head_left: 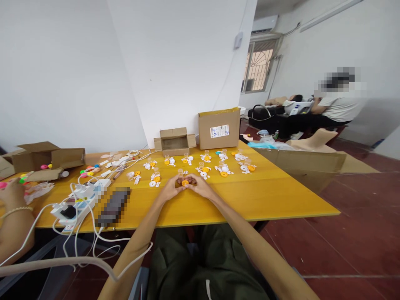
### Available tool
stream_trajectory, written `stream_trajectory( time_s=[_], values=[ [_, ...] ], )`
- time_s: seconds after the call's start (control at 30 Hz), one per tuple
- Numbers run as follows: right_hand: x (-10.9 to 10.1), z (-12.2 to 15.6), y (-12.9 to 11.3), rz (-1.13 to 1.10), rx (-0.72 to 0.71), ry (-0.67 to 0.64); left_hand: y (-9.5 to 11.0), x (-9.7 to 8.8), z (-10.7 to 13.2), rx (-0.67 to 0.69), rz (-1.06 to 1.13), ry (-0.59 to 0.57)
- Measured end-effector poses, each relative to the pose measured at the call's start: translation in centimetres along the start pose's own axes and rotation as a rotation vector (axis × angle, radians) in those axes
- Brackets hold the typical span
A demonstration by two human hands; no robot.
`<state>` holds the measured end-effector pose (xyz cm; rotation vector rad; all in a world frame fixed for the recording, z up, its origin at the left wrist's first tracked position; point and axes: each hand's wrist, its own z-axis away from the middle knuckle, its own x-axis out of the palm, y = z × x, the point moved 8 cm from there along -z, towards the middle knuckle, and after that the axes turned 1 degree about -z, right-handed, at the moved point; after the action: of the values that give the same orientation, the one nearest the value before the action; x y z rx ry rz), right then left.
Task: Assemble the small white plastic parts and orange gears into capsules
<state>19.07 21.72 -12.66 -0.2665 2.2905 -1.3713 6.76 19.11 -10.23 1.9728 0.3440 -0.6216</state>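
Both hands meet over the middle of the yellow table (250, 204), near its front edge. Between their fingertips is a small round orange plastic part (185, 183). My left hand (171, 188) grips it from the left, and my right hand (201, 185) from the right, fingers closed round it. A clear plastic cup (180, 171) stands just behind the fingers. Beyond lie several small groups of orange discs (224, 174), white plastic pieces (203, 174) and clear cups (157, 171). The undersides of my fingers are partly hidden.
At the back stand an open small carton (175, 143) and a larger closed carton (218, 129). To the left lie a phone (114, 206) and a power strip (84, 204) with white cables (90, 239). A co-worker's hand (14, 193) is at the far left.
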Motion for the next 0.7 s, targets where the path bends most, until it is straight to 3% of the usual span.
stream_trajectory(
  time_s=[0.7],
  values=[
    [-0.11,-0.02,0.02,0.051,0.0,-0.002,-0.27,0.11,-0.07,-0.024,-0.017,-0.017]
  ],
)
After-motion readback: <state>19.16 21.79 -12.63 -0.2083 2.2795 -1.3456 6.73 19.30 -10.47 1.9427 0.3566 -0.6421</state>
